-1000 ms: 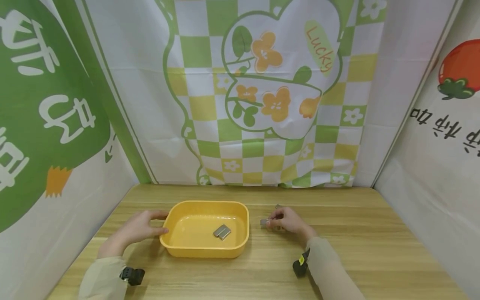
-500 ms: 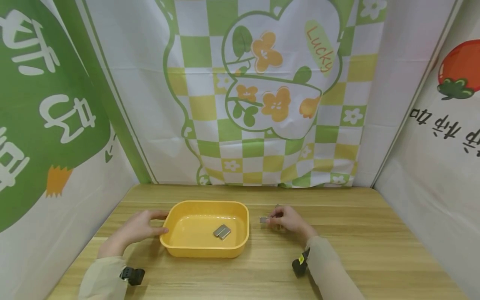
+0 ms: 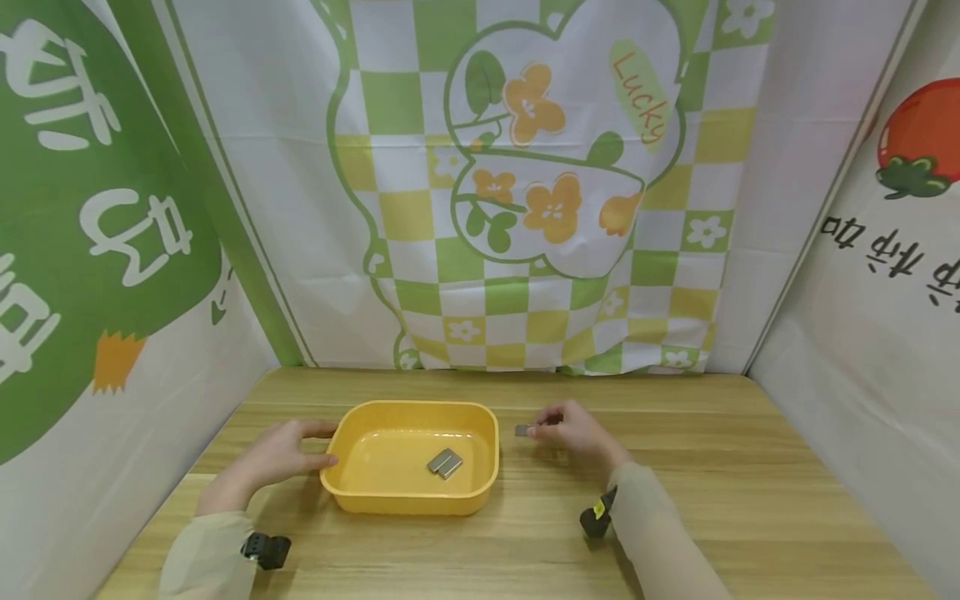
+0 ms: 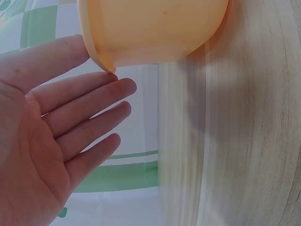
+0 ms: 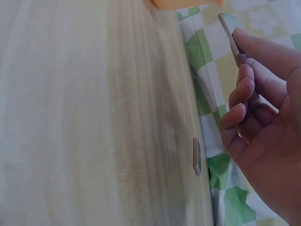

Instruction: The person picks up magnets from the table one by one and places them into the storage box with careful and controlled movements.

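A yellow plastic bin [image 3: 408, 505] stands on the table. Two small, flat, silver-grey rectangular blocks [image 3: 445, 463] lie side by side in it. My left hand [image 3: 268, 457] rests at the bin's left side, its fingers nearly straight and touching the rim [image 4: 86, 35]. To the right of the bin, my right hand [image 3: 573, 432] pinches another flat silver-grey block [image 5: 230, 32] between thumb and index finger, above the table. One more such block [image 5: 196, 156] lies on the table in the right wrist view; in the head view the right hand hides it.
The wooden table [image 3: 420, 558] reaches back to a checked green and white cloth [image 3: 517, 329]. Printed cloth walls stand at the left [image 3: 247, 350] and right [image 3: 847, 400]. A small black camera sits on each wrist.
My right hand, holding the block, has risen and shifted slightly left and towards the back. The left hand and bin have stayed put.
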`<state>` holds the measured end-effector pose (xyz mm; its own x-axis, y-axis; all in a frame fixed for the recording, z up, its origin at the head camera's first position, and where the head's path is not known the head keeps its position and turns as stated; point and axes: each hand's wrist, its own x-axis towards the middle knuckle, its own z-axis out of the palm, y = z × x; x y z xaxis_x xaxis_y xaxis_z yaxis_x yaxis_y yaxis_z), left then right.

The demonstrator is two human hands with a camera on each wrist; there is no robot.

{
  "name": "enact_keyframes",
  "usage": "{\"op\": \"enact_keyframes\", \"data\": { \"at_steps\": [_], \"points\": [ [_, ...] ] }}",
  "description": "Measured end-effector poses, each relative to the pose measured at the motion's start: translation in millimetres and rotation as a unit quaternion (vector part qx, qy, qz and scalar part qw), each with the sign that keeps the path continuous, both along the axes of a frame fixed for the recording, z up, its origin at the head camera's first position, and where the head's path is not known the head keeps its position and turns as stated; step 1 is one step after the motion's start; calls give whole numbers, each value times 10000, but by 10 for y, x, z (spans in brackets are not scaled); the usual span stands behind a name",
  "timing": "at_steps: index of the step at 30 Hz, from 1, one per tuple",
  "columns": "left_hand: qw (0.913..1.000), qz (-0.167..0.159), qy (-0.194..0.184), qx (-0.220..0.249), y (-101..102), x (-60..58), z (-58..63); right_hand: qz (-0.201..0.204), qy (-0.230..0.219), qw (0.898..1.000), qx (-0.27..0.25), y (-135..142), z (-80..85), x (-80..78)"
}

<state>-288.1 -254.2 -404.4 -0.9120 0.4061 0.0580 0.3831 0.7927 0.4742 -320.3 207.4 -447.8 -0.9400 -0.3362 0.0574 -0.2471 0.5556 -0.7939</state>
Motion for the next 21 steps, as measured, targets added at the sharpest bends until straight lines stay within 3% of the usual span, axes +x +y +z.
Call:
{"op": "enact_keyframes", "data": {
  "at_steps": [11,21],
  "points": [
    [10000,-31,22,19,-17,-28,-21,209,360,9991,-10,-59,167,35],
    [10000,-27,12,-9,-8,-22,-12,106,516,9985,143,-84,164,-62]
  ]
}}
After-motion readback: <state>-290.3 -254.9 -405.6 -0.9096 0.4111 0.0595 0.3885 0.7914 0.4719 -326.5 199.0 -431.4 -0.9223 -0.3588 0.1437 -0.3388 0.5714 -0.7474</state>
